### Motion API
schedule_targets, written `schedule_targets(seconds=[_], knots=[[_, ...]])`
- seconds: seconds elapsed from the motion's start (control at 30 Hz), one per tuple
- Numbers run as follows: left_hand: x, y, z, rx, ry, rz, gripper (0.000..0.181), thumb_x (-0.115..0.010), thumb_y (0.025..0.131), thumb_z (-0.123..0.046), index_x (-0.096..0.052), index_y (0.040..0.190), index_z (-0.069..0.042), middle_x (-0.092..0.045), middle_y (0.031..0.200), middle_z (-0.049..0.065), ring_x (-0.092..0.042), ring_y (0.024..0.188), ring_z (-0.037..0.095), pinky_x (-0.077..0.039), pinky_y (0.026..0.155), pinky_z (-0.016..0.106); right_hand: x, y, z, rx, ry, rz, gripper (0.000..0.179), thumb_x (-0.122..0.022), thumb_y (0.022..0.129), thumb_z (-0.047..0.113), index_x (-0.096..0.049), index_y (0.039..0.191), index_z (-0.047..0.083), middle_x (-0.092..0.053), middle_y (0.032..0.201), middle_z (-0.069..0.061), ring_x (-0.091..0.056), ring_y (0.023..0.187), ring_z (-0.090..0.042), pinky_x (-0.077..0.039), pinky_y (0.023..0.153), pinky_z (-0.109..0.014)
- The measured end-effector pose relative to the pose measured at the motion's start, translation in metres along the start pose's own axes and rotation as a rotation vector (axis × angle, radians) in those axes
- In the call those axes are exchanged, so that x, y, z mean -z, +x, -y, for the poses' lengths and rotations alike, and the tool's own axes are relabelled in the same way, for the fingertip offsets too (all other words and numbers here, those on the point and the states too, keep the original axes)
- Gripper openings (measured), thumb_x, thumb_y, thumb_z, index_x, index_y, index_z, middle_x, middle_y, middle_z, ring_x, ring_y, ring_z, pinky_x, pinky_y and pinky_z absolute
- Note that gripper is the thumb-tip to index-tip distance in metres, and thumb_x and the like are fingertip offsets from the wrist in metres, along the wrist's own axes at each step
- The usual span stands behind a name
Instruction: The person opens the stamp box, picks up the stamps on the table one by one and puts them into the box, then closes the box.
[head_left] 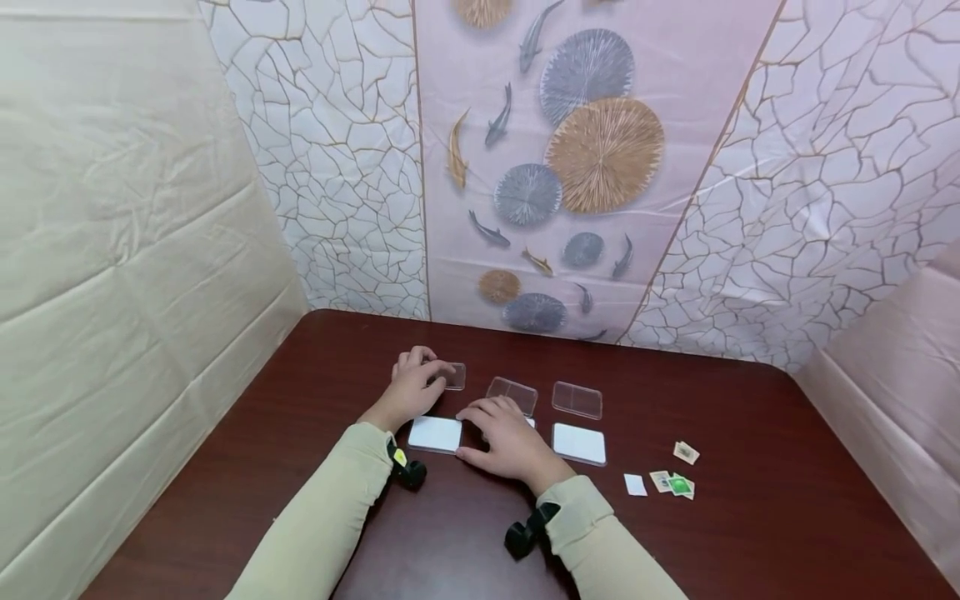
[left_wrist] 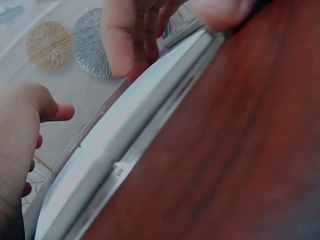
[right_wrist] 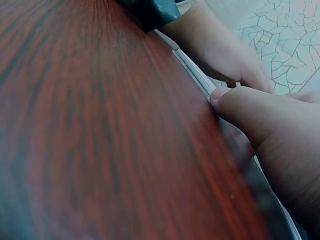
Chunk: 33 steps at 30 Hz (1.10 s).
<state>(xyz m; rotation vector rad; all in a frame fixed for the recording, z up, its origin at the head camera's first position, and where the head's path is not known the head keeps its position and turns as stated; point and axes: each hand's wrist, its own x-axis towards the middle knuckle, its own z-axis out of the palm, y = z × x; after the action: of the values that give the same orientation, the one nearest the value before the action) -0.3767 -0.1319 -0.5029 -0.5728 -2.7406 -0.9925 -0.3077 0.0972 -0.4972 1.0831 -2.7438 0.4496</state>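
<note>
Pinching the leftmost white-filled case (head_left: 435,434) at three o'clock, the right hand (head_left: 504,437) is seemingly steadying it; the left hand (head_left: 412,387), grip impossible to tell, is covering the clear lid (head_left: 457,379) at twelve; lifting seems called for.

The right grip (head_left: 508,440) hides most of the middle white slab (head_left: 531,422).

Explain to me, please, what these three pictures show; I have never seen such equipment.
There is no robot: a person uses two bare hands. The wide picture comes from a head-worn camera; the other two come from the left wrist camera and right wrist camera. On the dark red table lie white cases, clear flat pieces and small cards. The left hand is at the leftmost clear piece; the right hand touches the leftmost white case. I cannot confirm a grip.
</note>
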Motion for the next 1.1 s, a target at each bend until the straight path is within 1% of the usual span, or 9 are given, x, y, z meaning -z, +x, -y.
schedule_targets(seconds=[0.07, 0.17, 0.33, 0.47, 0.53, 0.7, 0.83, 1.0, 1.1], knots=[[-0.001, -0.002, -0.003, -0.012, -0.008, -0.017, 0.023, -0.052, 0.103, -0.025, -0.071, 0.116, -0.026, -0.042, 0.127, 0.001, -0.033, 0.122, 0.029, -0.026, 0.105, 0.052, 0.001, -0.001, -0.001, 0.005, -0.002, -0.013, 0.048, -0.066, 0.094, 0.051, -0.063, 0.132, 0.022, -0.060, 0.132, 0.001, -0.051, 0.128, -0.022, -0.029, 0.117, -0.049], [-0.002, -0.006, -0.009, -0.042, -0.002, -0.035, 0.021, -0.054, 0.103, -0.024, -0.072, 0.113, -0.025, -0.045, 0.124, 0.000, -0.034, 0.120, 0.028, -0.027, 0.104, 0.051, 0.002, -0.004, -0.003, 0.017, 0.010, -0.055, 0.040, -0.067, 0.095, 0.046, -0.066, 0.126, 0.022, -0.063, 0.128, 0.002, -0.053, 0.124, -0.021, -0.030, 0.116, -0.047], [-0.007, -0.012, -0.017, -0.107, 0.048, -0.075, 0.019, -0.055, 0.102, -0.023, -0.073, 0.107, -0.024, -0.052, 0.120, -0.001, -0.040, 0.116, 0.026, -0.030, 0.101, 0.049, 0.004, -0.008, -0.006, 0.043, 0.035, -0.123, 0.027, -0.068, 0.096, 0.038, -0.070, 0.117, 0.021, -0.067, 0.120, 0.002, -0.057, 0.118, -0.020, -0.035, 0.113, -0.047], [-0.010, -0.016, -0.023, -0.154, 0.067, -0.105, 0.019, -0.055, 0.101, -0.020, -0.075, 0.103, -0.022, -0.057, 0.114, -0.001, -0.046, 0.111, 0.025, -0.034, 0.097, 0.049, 0.004, -0.008, -0.007, 0.060, 0.057, -0.140, 0.024, -0.068, 0.096, 0.035, -0.071, 0.114, 0.020, -0.068, 0.116, 0.003, -0.058, 0.115, -0.019, -0.038, 0.110, -0.047], [-0.011, -0.018, -0.026, -0.170, 0.067, -0.103, 0.020, -0.055, 0.101, -0.019, -0.075, 0.102, -0.021, -0.059, 0.112, 0.000, -0.048, 0.110, 0.025, -0.035, 0.097, 0.049, 0.004, -0.008, -0.007, 0.068, 0.070, -0.138, 0.023, -0.068, 0.096, 0.034, -0.071, 0.114, 0.019, -0.068, 0.114, 0.003, -0.059, 0.113, -0.019, -0.040, 0.108, -0.046], [-0.012, -0.023, -0.029, -0.172, 0.058, -0.098, 0.018, -0.056, 0.100, -0.019, -0.074, 0.099, -0.020, -0.060, 0.107, -0.001, -0.052, 0.112, 0.025, -0.037, 0.098, 0.050, 0.002, -0.008, -0.007, 0.073, 0.076, -0.128, 0.022, -0.067, 0.097, 0.034, -0.071, 0.113, 0.019, -0.068, 0.112, 0.004, -0.060, 0.110, -0.017, -0.045, 0.103, -0.042], [-0.016, -0.024, -0.030, -0.168, 0.069, -0.085, 0.015, -0.059, 0.098, -0.022, -0.073, 0.102, -0.021, -0.060, 0.109, -0.002, -0.051, 0.113, 0.024, -0.038, 0.099, 0.049, 0.003, -0.008, -0.007, 0.082, 0.067, -0.183, 0.020, -0.068, 0.096, 0.031, -0.071, 0.112, 0.019, -0.067, 0.114, 0.003, -0.059, 0.112, -0.019, -0.046, 0.101, -0.044], [-0.020, -0.022, -0.039, -0.222, 0.169, -0.063, 0.017, -0.060, 0.097, -0.026, -0.071, 0.109, -0.021, -0.059, 0.116, 0.000, -0.048, 0.113, 0.025, -0.037, 0.101, 0.049, 0.008, -0.011, -0.015, 0.074, 0.065, -0.283, 0.019, -0.071, 0.094, 0.027, -0.072, 0.110, 0.018, -0.068, 0.113, 0.002, -0.060, 0.114, -0.020, -0.047, 0.101, -0.045], [-0.020, -0.021, -0.045, -0.242, 0.244, -0.083, 0.018, -0.061, 0.096, -0.027, -0.070, 0.110, -0.021, -0.060, 0.119, 0.001, -0.050, 0.114, 0.025, -0.037, 0.102, 0.049, 0.010, -0.014, -0.022, 0.065, 0.058, -0.320, 0.019, -0.070, 0.094, 0.026, -0.072, 0.110, 0.017, -0.068, 0.112, 0.001, -0.060, 0.114, -0.021, -0.045, 0.103, -0.045]])
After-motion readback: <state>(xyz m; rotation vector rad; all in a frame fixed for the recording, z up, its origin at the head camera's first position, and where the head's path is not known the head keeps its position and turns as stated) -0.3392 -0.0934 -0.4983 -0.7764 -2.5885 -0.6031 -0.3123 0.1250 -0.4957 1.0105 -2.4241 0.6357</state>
